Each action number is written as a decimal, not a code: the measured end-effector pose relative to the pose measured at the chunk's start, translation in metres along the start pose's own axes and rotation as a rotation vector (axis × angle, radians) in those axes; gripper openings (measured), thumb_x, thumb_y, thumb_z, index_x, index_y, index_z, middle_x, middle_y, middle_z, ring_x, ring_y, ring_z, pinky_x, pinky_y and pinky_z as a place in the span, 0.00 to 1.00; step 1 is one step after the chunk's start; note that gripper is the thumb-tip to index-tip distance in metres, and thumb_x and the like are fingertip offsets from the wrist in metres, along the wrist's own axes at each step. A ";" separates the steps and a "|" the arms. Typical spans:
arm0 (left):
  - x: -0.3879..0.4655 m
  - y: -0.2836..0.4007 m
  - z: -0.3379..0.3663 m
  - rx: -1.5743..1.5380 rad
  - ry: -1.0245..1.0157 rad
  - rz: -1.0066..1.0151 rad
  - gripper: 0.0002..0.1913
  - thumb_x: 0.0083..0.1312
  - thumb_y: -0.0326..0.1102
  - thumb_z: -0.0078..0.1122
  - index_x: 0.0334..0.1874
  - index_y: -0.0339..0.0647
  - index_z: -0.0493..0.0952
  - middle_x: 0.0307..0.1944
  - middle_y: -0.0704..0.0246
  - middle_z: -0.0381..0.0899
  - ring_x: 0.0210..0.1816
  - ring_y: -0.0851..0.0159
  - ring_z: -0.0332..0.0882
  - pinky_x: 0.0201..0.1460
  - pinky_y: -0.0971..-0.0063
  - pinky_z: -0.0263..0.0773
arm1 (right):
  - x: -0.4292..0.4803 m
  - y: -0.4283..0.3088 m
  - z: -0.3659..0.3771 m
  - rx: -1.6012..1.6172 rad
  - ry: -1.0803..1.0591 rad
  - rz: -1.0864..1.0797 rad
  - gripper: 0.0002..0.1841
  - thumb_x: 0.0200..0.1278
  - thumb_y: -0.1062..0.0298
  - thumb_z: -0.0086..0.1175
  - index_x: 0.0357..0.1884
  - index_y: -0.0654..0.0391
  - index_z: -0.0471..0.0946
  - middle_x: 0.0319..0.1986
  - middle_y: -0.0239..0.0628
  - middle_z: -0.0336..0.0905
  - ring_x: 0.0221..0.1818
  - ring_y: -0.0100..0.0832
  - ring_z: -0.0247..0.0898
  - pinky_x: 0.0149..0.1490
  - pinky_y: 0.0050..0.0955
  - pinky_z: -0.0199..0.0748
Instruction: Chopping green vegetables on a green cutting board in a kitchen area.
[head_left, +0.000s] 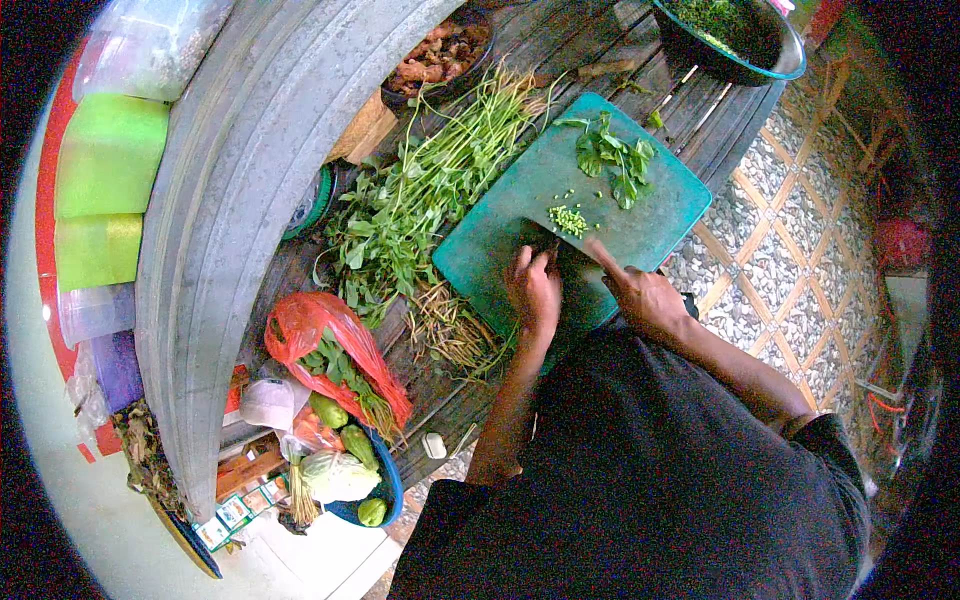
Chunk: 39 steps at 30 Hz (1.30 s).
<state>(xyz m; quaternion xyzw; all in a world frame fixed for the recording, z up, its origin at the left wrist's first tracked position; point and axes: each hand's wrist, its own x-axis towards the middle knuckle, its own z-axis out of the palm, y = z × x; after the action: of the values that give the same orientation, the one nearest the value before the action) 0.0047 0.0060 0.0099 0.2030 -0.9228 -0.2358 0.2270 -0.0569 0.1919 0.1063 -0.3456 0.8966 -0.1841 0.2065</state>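
My right hand (643, 296) grips a knife, its index finger stretched along the dark blade (576, 246). The handle is hidden in the palm. Close to the blade's other side, my left hand (534, 292) has its fingers curled down toward the board; whatever they pinch is too dark to make out. Both hands are over a green plastic cutting board (502, 202). Just beyond the blade lies a small heap of chopped green stems (568, 220), with a few loose bits around it. Leafy green sprigs (619, 157) rest on the board's far part.
Long-stemmed leafy greens (442, 187) lie left of the board, with cut stem ends (454, 330) nearer me. A red plastic bag (322, 322) sits over a blue basin (391, 480) of vegetables. A dark basin (780, 56) holds greens at the table's far right. Corrugated metal sheeting (217, 225) curves along the left.
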 end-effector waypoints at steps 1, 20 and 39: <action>0.003 0.005 -0.003 -0.023 -0.022 -0.036 0.08 0.50 0.26 0.56 0.33 0.35 0.78 0.43 0.52 0.76 0.43 0.44 0.72 0.47 0.55 0.66 | -0.001 0.001 0.000 0.065 0.036 0.052 0.31 0.68 0.59 0.42 0.71 0.42 0.46 0.25 0.50 0.77 0.26 0.52 0.76 0.30 0.47 0.74; 0.002 -0.002 0.003 -0.039 -0.040 -0.138 0.09 0.49 0.26 0.56 0.33 0.31 0.78 0.49 0.46 0.74 0.49 0.42 0.71 0.54 0.53 0.65 | -0.005 0.011 0.008 0.067 -0.054 0.071 0.16 0.69 0.55 0.42 0.39 0.59 0.60 0.22 0.56 0.75 0.28 0.58 0.74 0.31 0.53 0.70; 0.005 0.002 -0.004 0.080 -0.114 -0.134 0.05 0.51 0.29 0.59 0.25 0.34 0.76 0.39 0.53 0.76 0.37 0.45 0.74 0.39 0.56 0.68 | 0.001 -0.012 -0.005 -0.008 0.004 0.010 0.15 0.68 0.56 0.45 0.37 0.59 0.63 0.20 0.53 0.75 0.24 0.54 0.75 0.29 0.50 0.72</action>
<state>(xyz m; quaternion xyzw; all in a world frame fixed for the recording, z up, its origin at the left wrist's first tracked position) 0.0023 0.0044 0.0155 0.2595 -0.9272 -0.2248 0.1497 -0.0532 0.1844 0.1155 -0.3415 0.8995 -0.1801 0.2044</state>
